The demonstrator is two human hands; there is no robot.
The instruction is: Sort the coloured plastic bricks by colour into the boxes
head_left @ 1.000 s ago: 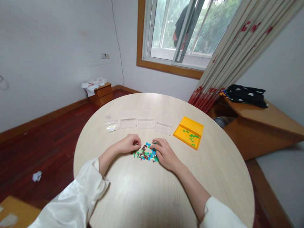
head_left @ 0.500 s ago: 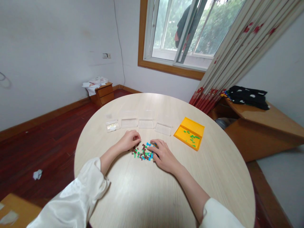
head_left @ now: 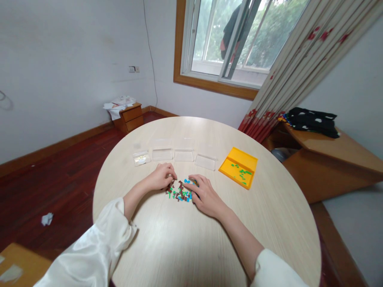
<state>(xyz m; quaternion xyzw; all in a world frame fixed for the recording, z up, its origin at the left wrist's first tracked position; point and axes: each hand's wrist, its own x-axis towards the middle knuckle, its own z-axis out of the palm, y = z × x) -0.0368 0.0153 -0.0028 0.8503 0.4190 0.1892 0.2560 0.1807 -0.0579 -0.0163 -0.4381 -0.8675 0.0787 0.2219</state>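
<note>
A pile of small building bricks (head_left: 181, 195) in brown, green and blue lies on the round table between my hands. My left hand (head_left: 161, 176) is at the pile's left edge, fingers curled and thumb and fingertips close together; whatever is between them is too small to make out. Over the right side of the pile rests my right hand (head_left: 206, 196), its fingers apart and reaching onto the blue and brown bricks. Some bricks under its fingers are hidden.
Beyond the pile stand clear plastic boxes (head_left: 184, 156) in a row; the leftmost box (head_left: 141, 158) holds small pale pieces. To the right, a yellow open case (head_left: 243, 156) has green pieces in it. The round table's (head_left: 167, 247) edge curves around.
My left hand has shifted very slightly, with its fingertips lower at the pile's edge. My right index finger reaches a little further left over the bricks.
</note>
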